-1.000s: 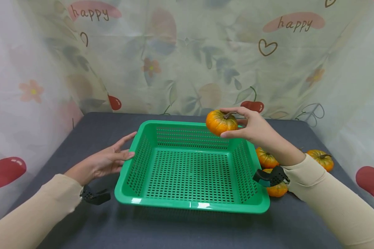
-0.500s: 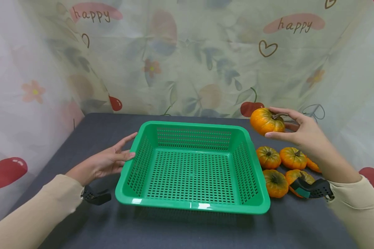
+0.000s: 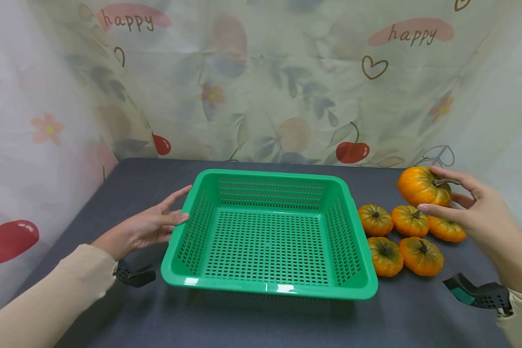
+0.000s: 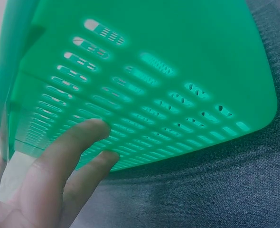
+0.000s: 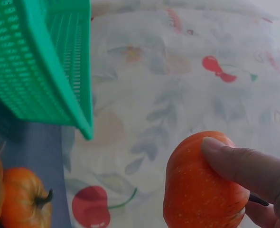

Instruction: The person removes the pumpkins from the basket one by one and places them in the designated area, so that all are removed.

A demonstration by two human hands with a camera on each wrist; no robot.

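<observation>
A green plastic basket (image 3: 265,290) with slotted walls stands on the table. My left hand (image 3: 145,224) grips its left rim; in the left wrist view, two fingers (image 4: 78,142) lie against the outer wall while part of the hand shows beyond the rim. On the right, my right hand (image 3: 474,203) holds a small orange pumpkin (image 3: 422,187) by its sides, its stem toward the palm. The right wrist view shows the thumb (image 5: 244,164) pressed on this pumpkin. Several similar pumpkins (image 3: 410,221) sit below it in two rows, beside the basket's right wall.
A dark cloth covers the table (image 3: 243,324). Behind it hangs a printed curtain (image 3: 261,96) with cherries and flowers, and more of the same fabric closes off both sides. Each wrist wears a black strap (image 3: 478,292).
My right hand has carried the pumpkin rightward from above the basket's back right corner to over the other pumpkins, lowering slightly at the end. The left hand and basket stay put.
</observation>
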